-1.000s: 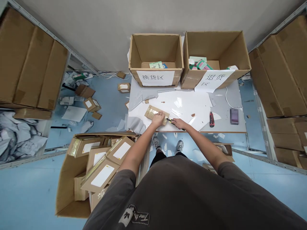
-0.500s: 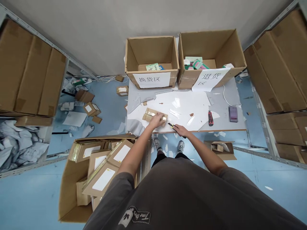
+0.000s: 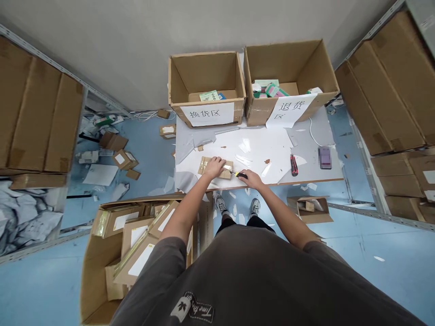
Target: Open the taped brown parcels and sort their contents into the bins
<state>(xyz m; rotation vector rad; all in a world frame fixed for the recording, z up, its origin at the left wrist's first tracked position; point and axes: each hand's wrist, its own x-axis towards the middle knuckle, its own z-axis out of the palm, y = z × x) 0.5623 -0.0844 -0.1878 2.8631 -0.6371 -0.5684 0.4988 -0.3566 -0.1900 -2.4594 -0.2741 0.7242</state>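
A small brown carton [image 3: 205,165] with shiny tape lies near the front edge of the white table [image 3: 217,147]. My left hand [image 3: 215,167] rests on top of it, its fingers spread over the middle. My right hand [image 3: 250,178] is wrapped round a yellow and black utility knife [image 3: 241,174]. The knife's tip meets the right end of the carton at the tape. A red and black knife [image 3: 294,165] lies farther right on the table.
Two open boxes, the left [image 3: 207,115] and the right [image 3: 292,106], stand at the table's back with small packages inside. A phone [image 3: 325,158] lies at the right. A large carton of parcels [image 3: 89,271] is at lower left.
My right hand has brought the knife left onto the carton's right end. My left hand has shifted toward the carton's middle. The view has turned slightly.
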